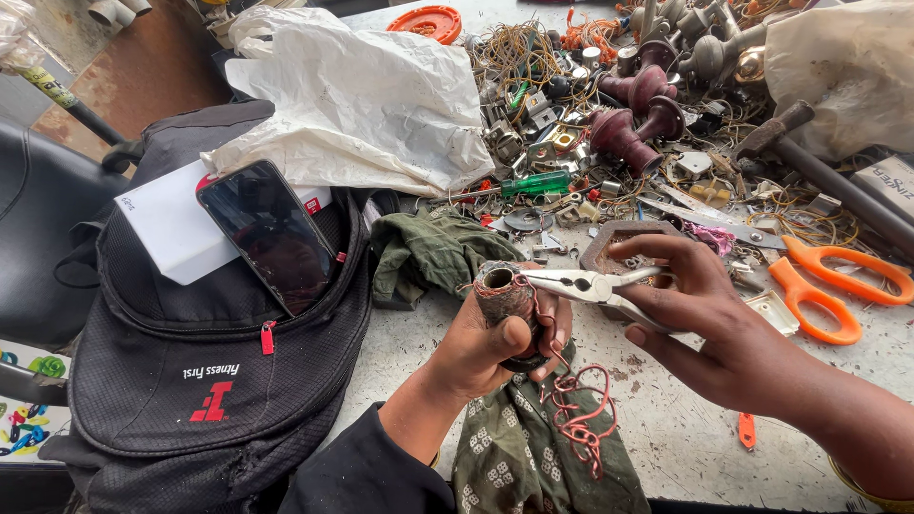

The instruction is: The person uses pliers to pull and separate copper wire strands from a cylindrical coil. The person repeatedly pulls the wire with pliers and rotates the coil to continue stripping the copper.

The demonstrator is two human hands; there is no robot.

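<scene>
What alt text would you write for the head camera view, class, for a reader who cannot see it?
A left hand grips a small cylindrical part wound with reddish wire, while the right hand sets pliers to its top. Around them on a cluttered worktable lie orange scissors, a green screwdriver and a black backpack bearing a phone.

Black backpack [190, 381] at desk [685, 438] edge, dark phone [271, 233] and white box [171, 224] on top. Crumpled white plastic bag [357, 95] behind. Green rag [428, 252] beside patterned cloth [514, 457]. Orange scissors [819, 286], green screwdriver [528, 184], maroon wooden knobs [633, 114], orange disc [426, 21] among wire and metal scrap.
</scene>
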